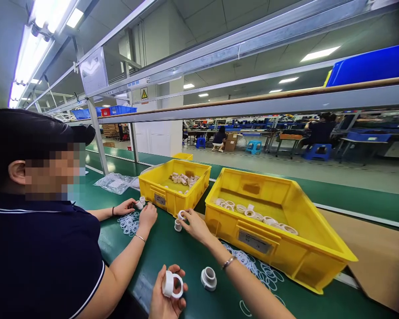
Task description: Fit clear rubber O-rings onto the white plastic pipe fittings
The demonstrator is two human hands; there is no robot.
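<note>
My left hand (162,301), low in the view, is closed around a white plastic ring nut (168,284) whose opening faces right. My right hand (195,225) reaches forward beside the smaller yellow bin, its fingertips pinching a white ring (181,215). Just below that ring, a small white plastic fitting (177,226) stands on the green table. Between my two arms sits another white stepped fitting (209,278), upright on the tabletop. Thin white sealing rings (249,261) lie in a loose heap, partly hidden behind my right forearm.
A large yellow bin (306,261) holds white rings; a smaller yellow bin (146,188) holds small white fittings. At left, a co-worker's hands (148,216) handle white fittings near another heap of thin rings (129,223). A clear plastic bag (115,182) and cardboard (382,252) lie on the table.
</note>
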